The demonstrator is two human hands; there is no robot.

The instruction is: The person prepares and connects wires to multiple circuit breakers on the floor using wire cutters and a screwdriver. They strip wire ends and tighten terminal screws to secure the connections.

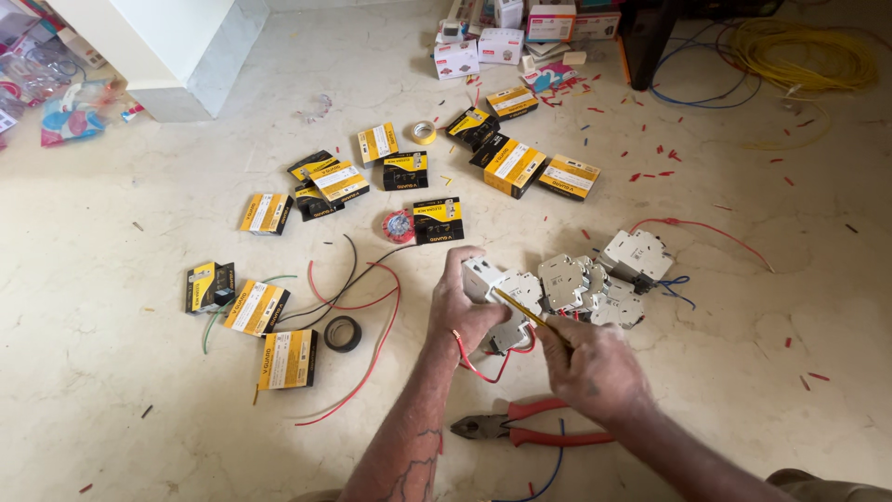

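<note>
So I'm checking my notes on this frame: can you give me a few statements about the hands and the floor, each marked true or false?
1. The right hand holds a thin yellow-handled tool. True.
2. The left hand rests on a white circuit breaker. True.
3. The pliers are in the left hand. False: they lie on the floor near the right hand.
4. The black tape roll sits on a box. False: it lies on the floor.

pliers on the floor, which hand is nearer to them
Right. The right hand holds a screwdriver just above the pliers, almost over the red handles. The left hand grips a white breaker farther up and to the left.
</note>
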